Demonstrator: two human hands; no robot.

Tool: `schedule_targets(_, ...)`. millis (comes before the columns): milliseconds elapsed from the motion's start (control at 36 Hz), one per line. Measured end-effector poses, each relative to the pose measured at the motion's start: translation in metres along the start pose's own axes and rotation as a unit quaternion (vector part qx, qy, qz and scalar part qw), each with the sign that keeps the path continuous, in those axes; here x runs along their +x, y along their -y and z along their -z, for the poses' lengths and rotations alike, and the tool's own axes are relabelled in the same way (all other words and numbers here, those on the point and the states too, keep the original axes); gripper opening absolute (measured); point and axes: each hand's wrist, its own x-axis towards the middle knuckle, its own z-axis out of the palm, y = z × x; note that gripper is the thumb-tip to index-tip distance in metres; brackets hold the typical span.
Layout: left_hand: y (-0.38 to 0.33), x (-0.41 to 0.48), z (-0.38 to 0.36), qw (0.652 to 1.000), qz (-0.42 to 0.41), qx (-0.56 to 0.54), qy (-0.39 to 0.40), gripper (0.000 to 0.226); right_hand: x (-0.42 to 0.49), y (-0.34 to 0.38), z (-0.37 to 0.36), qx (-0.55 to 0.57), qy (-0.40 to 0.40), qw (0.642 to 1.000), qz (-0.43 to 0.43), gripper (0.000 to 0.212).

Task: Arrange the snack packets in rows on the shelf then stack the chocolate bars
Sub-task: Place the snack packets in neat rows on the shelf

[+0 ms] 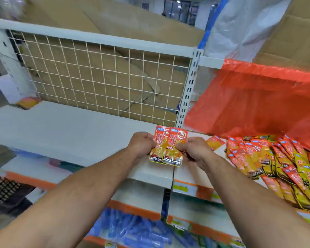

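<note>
The left hand (141, 144) and right hand (193, 151) hold two snack packets (166, 147) side by side just above the front of the white shelf (70, 133), near its right end. Each hand's fingers are curled, pinching an outer edge; the right packet overlaps the left. A loose heap of packets (276, 158) lies right of the shelf, under a red plastic bag (258, 97). Wire mesh (97, 77) backs the shelf.

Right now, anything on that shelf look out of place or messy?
Yes. The snack packets on the right lie in a loose overlapping heap, not rows, and some seem past the shelf front edge. One stray packet sits alone at the far left back. Left hand and right hand grip a held pair.
</note>
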Motion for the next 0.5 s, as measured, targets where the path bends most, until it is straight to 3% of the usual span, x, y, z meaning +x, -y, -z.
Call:
schedule_targets(167, 0.011, 0.006, 0.1, 1.0, -0.005, 0.001, -0.029, 0.014, -0.008, 0.04, -0.09, 0.004, 0.033, 0.999, 0.006, 0.017)
schedule_targets(500, 0.041, 0.03, 0.244, 0.994, 0.03, -0.022, -0.107, 0.009, 0.007, 0.099, -0.229, -0.011, 0.124, 0.992, 0.018, 0.024)
